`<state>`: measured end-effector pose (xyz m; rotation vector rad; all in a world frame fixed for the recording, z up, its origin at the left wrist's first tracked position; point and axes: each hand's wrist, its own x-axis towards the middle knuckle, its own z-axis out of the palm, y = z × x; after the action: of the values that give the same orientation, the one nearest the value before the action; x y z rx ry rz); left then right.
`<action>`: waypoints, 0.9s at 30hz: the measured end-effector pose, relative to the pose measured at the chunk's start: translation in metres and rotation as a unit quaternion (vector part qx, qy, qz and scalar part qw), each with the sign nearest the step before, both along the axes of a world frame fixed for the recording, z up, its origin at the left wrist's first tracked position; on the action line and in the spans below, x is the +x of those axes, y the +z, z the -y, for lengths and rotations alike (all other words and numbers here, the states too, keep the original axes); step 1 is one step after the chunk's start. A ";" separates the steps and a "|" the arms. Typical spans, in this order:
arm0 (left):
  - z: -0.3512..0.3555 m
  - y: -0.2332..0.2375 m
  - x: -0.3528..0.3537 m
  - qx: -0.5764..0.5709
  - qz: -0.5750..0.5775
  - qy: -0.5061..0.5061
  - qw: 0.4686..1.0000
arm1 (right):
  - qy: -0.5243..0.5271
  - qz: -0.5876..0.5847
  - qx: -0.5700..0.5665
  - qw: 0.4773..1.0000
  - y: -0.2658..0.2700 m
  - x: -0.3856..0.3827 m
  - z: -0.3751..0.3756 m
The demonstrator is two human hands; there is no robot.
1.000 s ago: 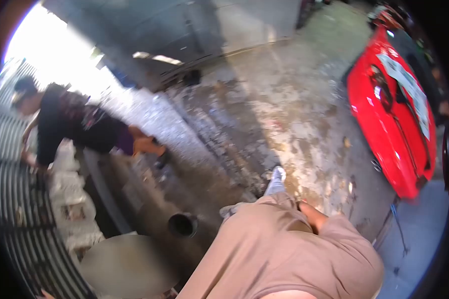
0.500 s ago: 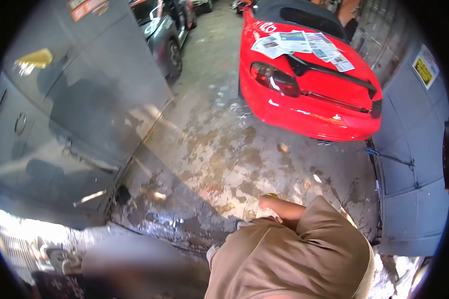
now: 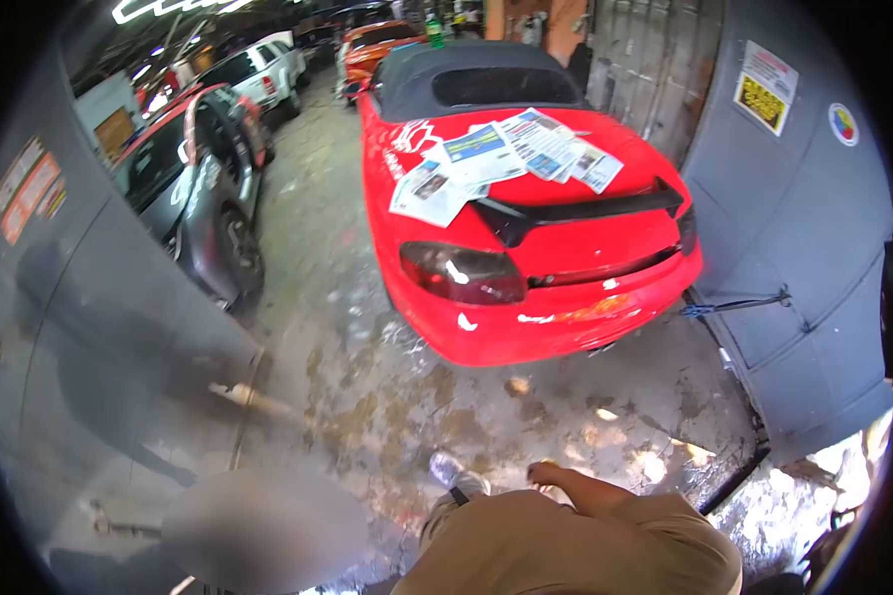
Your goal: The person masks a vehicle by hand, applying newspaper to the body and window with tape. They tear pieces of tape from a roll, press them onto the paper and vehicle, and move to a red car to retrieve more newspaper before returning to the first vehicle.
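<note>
One hand showing: right hand [image 3: 551, 476], bottom centre, poking out of tan sleeve [image 3: 625, 516]. Fingers too small, can't tell if apart or together. Shoe [image 3: 454, 474] just beside it on stained floor [image 3: 407, 397]. Red car [image 3: 566, 297] ahead, papers [image 3: 496, 159] on top.

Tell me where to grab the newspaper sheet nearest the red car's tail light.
Grip the sheet by its free corner at the side edge of the red car, coming from the aisle on that side. It lies flat, and its far end seems overlapped by the next sheet, so peeling up that corner looks easiest.
</note>
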<state>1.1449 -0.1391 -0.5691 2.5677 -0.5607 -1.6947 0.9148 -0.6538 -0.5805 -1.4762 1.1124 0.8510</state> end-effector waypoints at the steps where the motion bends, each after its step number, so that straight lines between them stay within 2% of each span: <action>1: 0.021 -0.008 0.033 0.002 0.001 -0.052 0.999 | 0.051 0.022 -0.122 0.991 0.025 -0.005 0.033; 2: 0.047 -0.017 0.072 -0.007 0.015 -0.131 0.991 | 0.098 0.026 -0.248 0.963 0.050 -0.011 0.067; 3: 0.081 -0.025 0.118 -0.027 0.046 -0.217 0.975 | 0.147 0.126 -0.317 0.928 -0.004 -0.032 0.110; 4: 0.128 -0.026 0.166 -0.055 0.091 -0.292 0.951 | 0.199 0.214 -0.396 0.871 -0.059 -0.052 0.152; 5: 0.196 -0.030 0.214 -0.059 0.104 -0.213 0.970 | 0.212 0.142 -0.437 0.862 -0.009 -0.036 0.165; 6: 0.266 -0.025 0.259 -0.160 0.198 -0.208 0.944 | 0.227 0.065 -0.470 0.851 0.038 -0.022 0.179; 7: 0.317 -0.033 0.298 -0.226 0.223 -0.141 0.938 | 0.095 0.093 -0.453 0.881 0.075 -0.009 0.182; 8: 0.387 0.003 0.332 -0.295 0.245 -0.079 0.920 | -0.042 0.131 -0.437 0.889 0.113 0.004 0.184; 10: 0.507 0.092 0.377 -0.347 0.211 0.015 0.914 | -0.191 0.153 -0.402 0.882 0.150 0.029 0.186; 11: 0.538 0.161 0.366 -0.410 0.197 0.060 0.889 | -0.260 0.163 -0.380 0.873 0.156 0.040 0.193; 12: 0.569 0.236 0.353 -0.472 0.180 0.098 0.858 | -0.247 0.179 -0.441 0.844 0.153 0.051 0.200; 14: 0.595 0.244 0.354 -0.533 0.129 0.128 0.826 | -0.216 0.209 -0.554 0.777 0.148 0.070 0.219; 15: 0.612 0.245 0.356 -0.562 0.105 0.142 0.808 | -0.209 0.219 -0.563 0.769 0.154 0.080 0.239; 17: 0.607 0.196 0.344 -0.525 0.127 0.114 0.834 | -0.243 0.295 -0.558 0.737 0.190 0.108 0.292; 18: 0.596 0.186 0.324 -0.503 0.153 0.050 0.849 | -0.231 0.310 -0.578 0.719 0.206 0.119 0.326; 19: 0.574 0.130 0.317 -0.490 0.177 -0.027 0.853 | -0.218 0.326 -0.596 0.701 0.223 0.130 0.363; 20: 0.552 0.076 0.313 -0.296 0.142 -0.070 0.942 | -0.204 0.343 -0.609 0.685 0.248 0.140 0.400; 21: 0.516 0.047 0.290 -0.302 0.166 -0.217 0.913 | -0.188 0.360 -0.623 0.668 0.272 0.149 0.440; 22: 0.494 0.030 0.267 -0.263 0.147 -0.281 0.911 | -0.159 0.346 -0.653 0.655 0.288 0.157 0.482; 23: 0.480 0.021 0.247 -0.191 0.105 -0.294 0.931 | -0.101 0.339 -0.726 0.590 0.297 0.164 0.525; 24: 0.471 0.018 0.228 -0.132 0.070 -0.246 0.958 | -0.087 0.351 -0.732 0.578 0.302 0.170 0.570; 26: 0.477 0.026 0.196 -0.067 0.046 -0.139 0.987 | -0.075 0.263 -0.733 0.623 0.311 0.181 0.648; 27: 0.484 0.030 0.183 -0.049 0.045 -0.097 0.993 | -0.058 0.202 -0.714 0.668 0.313 0.187 0.685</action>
<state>1.3279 -0.6231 -0.5391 2.6042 -0.9015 -1.5637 1.1015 -1.3387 -0.2678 -2.5743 1.5291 -0.7698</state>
